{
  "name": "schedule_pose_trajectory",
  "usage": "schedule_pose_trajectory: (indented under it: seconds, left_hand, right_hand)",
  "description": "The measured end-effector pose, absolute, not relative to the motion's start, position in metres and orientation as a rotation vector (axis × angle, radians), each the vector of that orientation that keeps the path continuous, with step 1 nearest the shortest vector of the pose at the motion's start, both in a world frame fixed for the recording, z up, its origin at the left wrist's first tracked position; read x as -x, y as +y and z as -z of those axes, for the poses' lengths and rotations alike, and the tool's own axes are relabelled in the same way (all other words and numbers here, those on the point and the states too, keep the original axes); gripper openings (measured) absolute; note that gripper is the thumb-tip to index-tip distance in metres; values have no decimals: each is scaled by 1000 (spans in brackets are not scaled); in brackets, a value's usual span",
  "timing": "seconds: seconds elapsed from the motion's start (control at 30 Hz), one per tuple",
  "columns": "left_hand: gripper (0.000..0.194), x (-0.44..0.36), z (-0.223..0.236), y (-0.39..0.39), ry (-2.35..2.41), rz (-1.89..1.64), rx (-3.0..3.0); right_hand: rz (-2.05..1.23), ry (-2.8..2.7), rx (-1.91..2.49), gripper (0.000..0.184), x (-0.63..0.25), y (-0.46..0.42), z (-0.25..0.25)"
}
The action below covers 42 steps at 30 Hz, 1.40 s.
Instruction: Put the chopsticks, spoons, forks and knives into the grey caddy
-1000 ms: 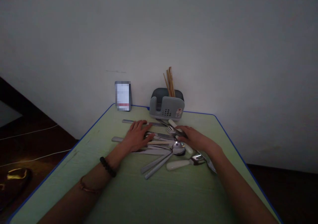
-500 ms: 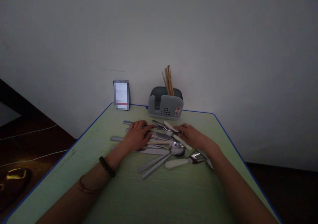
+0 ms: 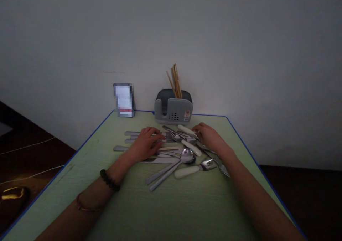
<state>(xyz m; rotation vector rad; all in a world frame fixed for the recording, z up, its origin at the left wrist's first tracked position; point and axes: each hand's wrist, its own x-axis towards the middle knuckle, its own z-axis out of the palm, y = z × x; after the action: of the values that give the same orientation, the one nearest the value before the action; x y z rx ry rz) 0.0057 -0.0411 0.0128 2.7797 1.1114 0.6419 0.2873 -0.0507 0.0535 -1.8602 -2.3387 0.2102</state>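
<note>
My left hand (image 3: 146, 143) lies over a heap of metal cutlery, fingers spread and touching the pieces under them. Metal handles (image 3: 130, 133) poke out on its left side. My right hand (image 3: 211, 138) curls its fingers at the metal neck of a white-handled utensil (image 3: 186, 129), whose head is hidden. Between the hands are a fork (image 3: 175, 136) and another white handle (image 3: 191, 148). Nearer to me lie two long-handled spoons (image 3: 187, 155), a table knife blade (image 3: 165, 160) and a white-handled fork (image 3: 187, 172). A chopstick (image 3: 169, 148) crosses the heap.
A grey cutlery holder (image 3: 173, 121) with several chopsticks (image 3: 175, 82) upright in it stands at the back, near the wall. A phone (image 3: 124, 100) with a lit screen leans to its left. The green table (image 3: 160, 212) has a blue edge.
My right hand has shifted slightly away from me, and the white-handled utensil at its fingers has moved right. My left hand stays on the heap. The view has tilted a little.
</note>
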Motion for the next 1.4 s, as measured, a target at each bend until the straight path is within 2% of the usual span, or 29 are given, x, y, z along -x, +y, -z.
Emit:
schedule_pose_trajectory:
  seconds: [0.13,0.33,0.5,0.67,0.73,1.03,1.2,1.4]
  left_hand:
    - [30,-11,-16,-47,894,-517,-2806]
    - [30,-12,-16,-47,837,-482,-2774]
    - [34,-13,-15,-48,763,-485,-2758]
    - [28,-16,-9,-46,808,-489,-2725]
    - [27,-16,-7,-45,834,-485,-2723]
    - [24,-20,-10,-46,907,-490,-2830]
    - [23,-18,-6,-43,954,-530,-2894]
    - [23,-16,-3,-42,1070,-628,-2889]
  right_hand:
    - [-216,-2301,1895,35,-291,-50,-51]
    - [-458,-2468,1949,61,-286,-58,-55]
    - [-569,-2481,1877,67,-277,-67,-64]
    - [-732,-2570,1866,83,-265,-73,-70]
    - [-717,-2570,1900,79,-262,-74,-72]
    - [-708,-2556,2027,35,-270,-73,-85]
    - [-719,-2587,1965,27,-281,-70,-84]
    - [-563,-2674,1958,20,-281,-70,-90]
